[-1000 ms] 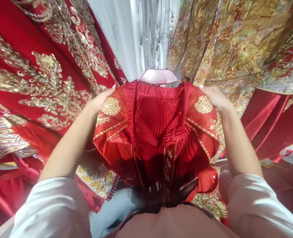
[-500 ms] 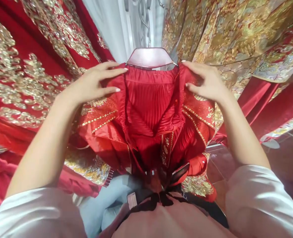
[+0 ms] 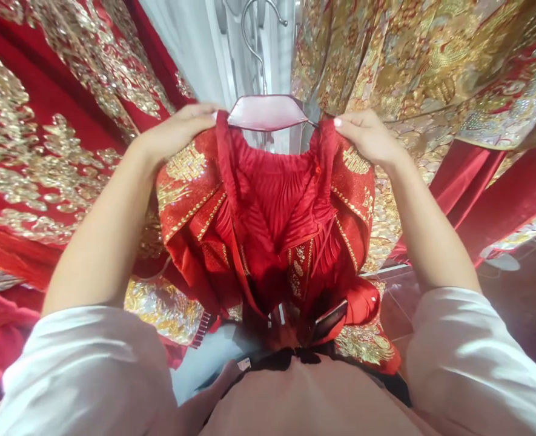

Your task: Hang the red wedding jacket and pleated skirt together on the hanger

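A red jacket with gold embroidery (image 3: 272, 224) hangs open on a pink hanger (image 3: 268, 112) with a metal hook (image 3: 252, 36), right in front of me. My left hand (image 3: 177, 130) grips the jacket's left shoulder at the collar edge, fingers closed over the cloth. My right hand (image 3: 367, 136) grips the right shoulder the same way. The pleated red lining faces me between the two hands. The jacket's lower part falls against my waist.
A red garment with heavy gold embroidery (image 3: 45, 151) hangs close on the left. A gold brocade garment (image 3: 422, 66) hangs close on the right, red cloth (image 3: 486, 188) beneath it. White curtain and rail (image 3: 204, 48) show behind the hanger. Dark floor (image 3: 522, 290) lies lower right.
Both hands have moved from the collar front outward onto the shoulders and closed on the cloth. The jacket sits wider and straighter on the hanger, with more of the hook showing.
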Demonstrator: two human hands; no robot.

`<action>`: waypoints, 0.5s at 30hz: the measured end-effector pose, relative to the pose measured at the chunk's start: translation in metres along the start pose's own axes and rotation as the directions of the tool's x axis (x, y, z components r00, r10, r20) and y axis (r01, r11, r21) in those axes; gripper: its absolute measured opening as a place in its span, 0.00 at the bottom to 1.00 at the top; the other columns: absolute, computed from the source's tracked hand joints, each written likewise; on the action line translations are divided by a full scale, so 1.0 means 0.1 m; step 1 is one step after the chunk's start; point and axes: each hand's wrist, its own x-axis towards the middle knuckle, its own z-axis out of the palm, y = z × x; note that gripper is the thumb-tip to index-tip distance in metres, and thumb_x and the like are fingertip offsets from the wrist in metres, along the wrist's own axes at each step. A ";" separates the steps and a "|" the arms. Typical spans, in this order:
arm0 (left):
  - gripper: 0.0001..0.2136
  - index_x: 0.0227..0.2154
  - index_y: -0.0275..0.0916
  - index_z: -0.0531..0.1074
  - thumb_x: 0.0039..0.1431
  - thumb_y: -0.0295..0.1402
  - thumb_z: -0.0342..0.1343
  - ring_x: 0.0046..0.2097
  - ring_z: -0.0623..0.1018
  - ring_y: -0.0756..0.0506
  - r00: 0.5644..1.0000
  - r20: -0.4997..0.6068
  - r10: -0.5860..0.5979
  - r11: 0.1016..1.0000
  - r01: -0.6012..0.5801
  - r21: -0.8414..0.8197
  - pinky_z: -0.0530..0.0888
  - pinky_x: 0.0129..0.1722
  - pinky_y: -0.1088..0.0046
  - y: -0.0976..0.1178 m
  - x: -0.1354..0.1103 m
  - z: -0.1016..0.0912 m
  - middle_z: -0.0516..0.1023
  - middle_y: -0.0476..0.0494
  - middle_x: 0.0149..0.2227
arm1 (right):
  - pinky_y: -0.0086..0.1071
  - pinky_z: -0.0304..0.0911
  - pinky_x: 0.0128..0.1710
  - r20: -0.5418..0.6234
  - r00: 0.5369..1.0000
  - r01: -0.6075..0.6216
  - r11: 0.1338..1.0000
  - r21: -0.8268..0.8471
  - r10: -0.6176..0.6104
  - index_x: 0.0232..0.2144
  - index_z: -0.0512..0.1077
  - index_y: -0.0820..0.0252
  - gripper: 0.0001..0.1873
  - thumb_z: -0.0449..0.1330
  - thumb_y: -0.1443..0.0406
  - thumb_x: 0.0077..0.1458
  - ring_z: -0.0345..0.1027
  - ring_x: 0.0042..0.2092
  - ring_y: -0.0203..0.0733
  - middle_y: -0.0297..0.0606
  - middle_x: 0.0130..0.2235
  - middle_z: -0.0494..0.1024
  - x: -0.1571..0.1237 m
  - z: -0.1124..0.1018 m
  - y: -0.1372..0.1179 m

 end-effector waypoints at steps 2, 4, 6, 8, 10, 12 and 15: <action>0.27 0.35 0.28 0.70 0.63 0.49 0.37 0.45 0.76 0.46 0.994 -0.070 -0.081 0.961 0.096 0.258 0.67 0.53 0.56 0.08 -0.17 0.02 0.73 0.48 0.35 | 0.29 0.59 0.36 0.162 0.980 0.140 0.982 -0.124 -0.119 0.18 0.63 0.63 0.27 0.49 0.50 0.60 0.63 0.31 0.30 0.28 0.23 0.67 0.01 0.02 -0.01; 0.30 0.32 0.30 0.70 0.62 0.51 0.32 0.45 0.76 0.43 0.978 -0.187 -0.087 0.875 0.165 0.455 0.67 0.52 0.54 0.14 -0.37 0.07 0.70 0.49 0.30 | 0.32 0.60 0.39 0.224 0.952 0.254 0.945 -0.207 -0.207 0.23 0.67 0.62 0.22 0.50 0.54 0.63 0.65 0.32 0.34 0.31 0.25 0.70 0.00 0.01 -0.05; 0.30 0.27 0.33 0.69 0.61 0.52 0.31 0.43 0.77 0.42 0.952 -0.292 -0.093 0.841 0.232 0.489 0.68 0.51 0.54 0.17 -0.53 0.16 0.68 0.48 0.25 | 0.37 0.61 0.44 0.157 0.950 0.307 0.908 -0.286 -0.271 0.33 0.72 0.62 0.15 0.49 0.61 0.63 0.67 0.37 0.40 0.39 0.34 0.76 -0.11 -0.02 -0.13; 0.26 0.23 0.39 0.68 0.60 0.52 0.33 0.43 0.77 0.41 0.921 -0.363 -0.137 0.857 0.295 0.423 0.69 0.52 0.57 0.17 -0.59 0.25 0.69 0.47 0.22 | 0.41 0.59 0.50 0.032 0.940 0.327 0.868 -0.374 -0.340 0.44 0.72 0.59 0.15 0.48 0.62 0.62 0.67 0.46 0.46 0.45 0.46 0.76 -0.34 -0.01 -0.20; 0.21 0.22 0.45 0.66 0.58 0.52 0.37 0.46 0.76 0.40 0.899 -0.398 -0.181 0.870 0.336 0.362 0.68 0.54 0.60 0.16 -0.60 0.31 0.70 0.47 0.21 | 0.44 0.57 0.53 -0.013 0.928 0.333 0.843 -0.423 -0.373 0.44 0.72 0.52 0.17 0.46 0.58 0.62 0.64 0.50 0.50 0.45 0.48 0.75 -0.72 0.07 -0.20; 0.18 0.22 0.48 0.65 0.57 0.52 0.39 0.49 0.74 0.41 0.899 -0.377 -0.223 0.882 0.351 0.314 0.67 0.57 0.61 0.14 -0.58 0.33 0.70 0.48 0.20 | 0.43 0.61 0.45 0.171 0.942 0.333 0.863 -0.380 -0.289 0.33 0.74 0.50 0.18 0.45 0.57 0.61 0.69 0.41 0.50 0.45 0.37 0.77 -1.18 0.25 -0.09; 0.15 0.21 0.50 0.62 0.54 0.52 0.43 0.50 0.73 0.42 0.885 -0.382 -0.266 0.894 0.374 0.247 0.65 0.60 0.63 0.08 -0.58 0.30 0.67 0.50 0.18 | 0.36 0.62 0.37 0.586 0.807 0.178 0.918 -0.355 0.070 0.32 0.75 0.56 0.16 0.49 0.61 0.60 0.73 0.36 0.47 0.43 0.35 0.79 -1.79 0.69 0.21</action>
